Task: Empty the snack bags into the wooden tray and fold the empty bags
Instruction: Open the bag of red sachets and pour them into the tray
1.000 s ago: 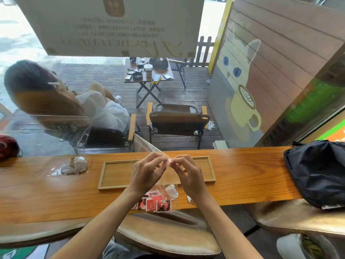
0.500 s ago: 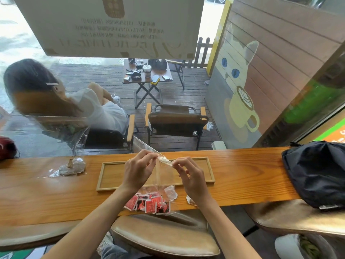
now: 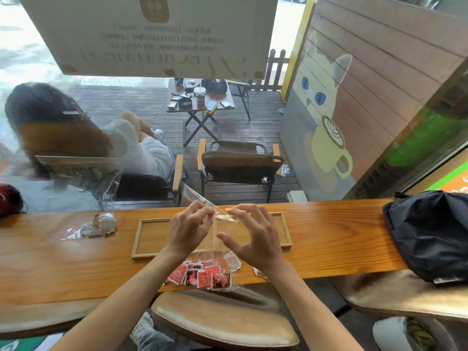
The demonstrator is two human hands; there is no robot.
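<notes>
I hold a clear plastic snack bag (image 3: 215, 239) upright over the near edge of the counter. Small red and white wrapped snacks (image 3: 200, 273) sit in its bottom. My left hand (image 3: 188, 229) pinches the left side of the bag's top edge. My right hand (image 3: 253, 236) pinches the right side with thumb and forefinger, its other fingers spread. The two sides of the mouth are pulled apart. Behind the bag lies the flat wooden tray (image 3: 281, 229) with nothing visible in it. A second clear bag of pale wrapped snacks (image 3: 98, 225) lies on the counter to the left.
A dark blue bag (image 3: 430, 231) rests on the right end of the wooden counter (image 3: 329, 239). Padded stools (image 3: 222, 317) stand below me. A window runs along the counter's far edge; outside are chairs, a folding table and a seated person.
My hands have drawn apart at the bag's top, widening its mouth, and my right hand's fingers have spread. The bag stays over the counter's near edge.
</notes>
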